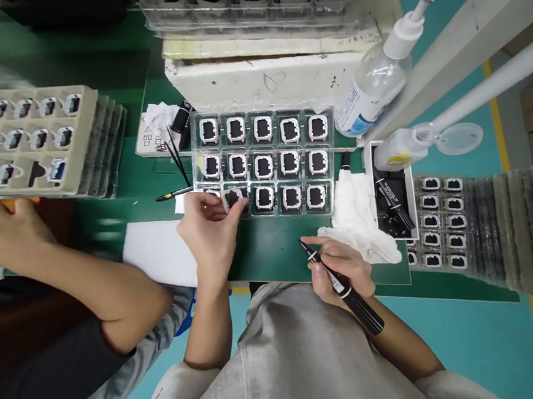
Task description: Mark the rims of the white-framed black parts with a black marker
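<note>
My left hand (213,231) pinches a small white-framed part (233,198) at the front row of a clear plastic tray (255,216). Rows of similar white frames with black centres sit in that tray. In my right hand (343,267) is a black marker (356,305), its dark tip pointing up and left, apart from the tray. A white cloth (356,201) lies just beyond my right hand. Tweezers (177,157) and a thin black pen-like tool (172,194) rest left of the tray.
Behind the tray stand a white foam block (261,83) and a pump bottle (375,86). A small box (414,212) holds another marker. Stacked trays (462,227) stand right. At left, a co-worker's hand (13,228) is near a beige tray (85,115).
</note>
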`<control>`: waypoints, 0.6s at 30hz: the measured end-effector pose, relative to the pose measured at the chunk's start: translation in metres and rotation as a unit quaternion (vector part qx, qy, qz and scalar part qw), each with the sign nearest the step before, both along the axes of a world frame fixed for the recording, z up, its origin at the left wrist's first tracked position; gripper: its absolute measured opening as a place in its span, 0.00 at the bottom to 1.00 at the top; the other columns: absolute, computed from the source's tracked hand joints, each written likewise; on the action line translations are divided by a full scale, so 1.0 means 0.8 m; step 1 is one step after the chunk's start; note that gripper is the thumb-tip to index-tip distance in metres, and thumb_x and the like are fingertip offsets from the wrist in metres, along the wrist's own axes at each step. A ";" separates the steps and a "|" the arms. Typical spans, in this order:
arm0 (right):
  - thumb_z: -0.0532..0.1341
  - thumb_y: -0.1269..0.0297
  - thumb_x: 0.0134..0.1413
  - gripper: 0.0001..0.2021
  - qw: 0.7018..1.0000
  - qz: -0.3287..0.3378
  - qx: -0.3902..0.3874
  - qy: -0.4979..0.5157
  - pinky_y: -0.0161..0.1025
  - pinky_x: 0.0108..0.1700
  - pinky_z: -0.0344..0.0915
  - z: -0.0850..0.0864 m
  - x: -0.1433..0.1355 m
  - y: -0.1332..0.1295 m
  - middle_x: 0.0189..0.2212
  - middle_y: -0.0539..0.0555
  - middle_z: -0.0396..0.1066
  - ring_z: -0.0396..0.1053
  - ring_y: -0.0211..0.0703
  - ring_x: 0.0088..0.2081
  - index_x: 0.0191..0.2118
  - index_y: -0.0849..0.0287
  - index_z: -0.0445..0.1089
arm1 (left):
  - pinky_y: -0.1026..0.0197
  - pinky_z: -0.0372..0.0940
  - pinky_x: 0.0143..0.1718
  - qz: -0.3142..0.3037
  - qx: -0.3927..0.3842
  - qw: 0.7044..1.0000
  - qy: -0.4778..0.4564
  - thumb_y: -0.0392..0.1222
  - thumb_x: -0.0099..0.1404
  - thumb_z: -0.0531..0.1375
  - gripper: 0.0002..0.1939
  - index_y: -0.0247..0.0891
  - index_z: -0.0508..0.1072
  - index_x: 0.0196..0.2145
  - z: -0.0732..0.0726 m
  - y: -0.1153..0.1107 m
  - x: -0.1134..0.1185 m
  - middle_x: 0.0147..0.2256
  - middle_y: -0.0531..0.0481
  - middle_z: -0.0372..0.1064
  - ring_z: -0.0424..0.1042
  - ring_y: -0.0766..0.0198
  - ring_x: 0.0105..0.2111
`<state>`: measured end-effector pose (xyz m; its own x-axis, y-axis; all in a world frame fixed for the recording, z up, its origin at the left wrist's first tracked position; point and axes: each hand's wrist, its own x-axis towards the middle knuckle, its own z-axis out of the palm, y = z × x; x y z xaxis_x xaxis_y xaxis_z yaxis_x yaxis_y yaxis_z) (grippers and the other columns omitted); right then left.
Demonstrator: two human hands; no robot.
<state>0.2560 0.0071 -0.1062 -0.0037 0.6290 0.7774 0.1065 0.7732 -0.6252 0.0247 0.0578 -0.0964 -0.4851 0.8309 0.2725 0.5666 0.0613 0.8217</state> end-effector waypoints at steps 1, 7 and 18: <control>0.62 0.80 0.74 0.13 1.000 -0.002 0.003 -0.001 0.60 0.45 0.89 0.000 -0.001 0.001 0.33 0.53 0.72 0.64 0.42 0.22 0.59 0.65 0.70 | 0.64 0.67 0.32 -0.005 -0.009 0.999 0.032 0.46 0.59 0.80 0.23 0.38 0.70 0.38 -0.005 0.005 -0.002 0.31 0.56 0.72 0.73 0.67 0.28; 0.63 0.75 0.79 0.08 1.000 -0.017 -0.022 -0.012 0.53 0.45 0.89 0.001 -0.003 0.001 0.32 0.51 0.72 0.66 0.41 0.23 0.57 0.59 0.70 | 0.58 0.60 0.35 -0.036 -0.031 0.979 0.197 0.45 0.71 0.73 0.13 0.37 0.75 0.34 -0.012 0.012 -0.007 0.33 0.51 0.73 0.70 0.63 0.30; 0.64 0.79 0.74 0.10 1.000 -0.018 -0.015 -0.019 0.52 0.43 0.87 -0.001 -0.003 0.002 0.32 0.51 0.70 0.66 0.42 0.24 0.55 0.61 0.70 | 0.56 0.58 0.36 -0.100 -0.058 0.971 0.210 0.46 0.75 0.69 0.11 0.37 0.80 0.36 -0.001 0.013 0.021 0.36 0.48 0.73 0.72 0.58 0.34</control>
<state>0.2538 0.0085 -0.1069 -0.0093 0.6522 0.7580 0.1582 0.7495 -0.6429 0.0417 0.0683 -0.0975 -0.1770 0.9340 0.3103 0.8607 -0.0061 0.5091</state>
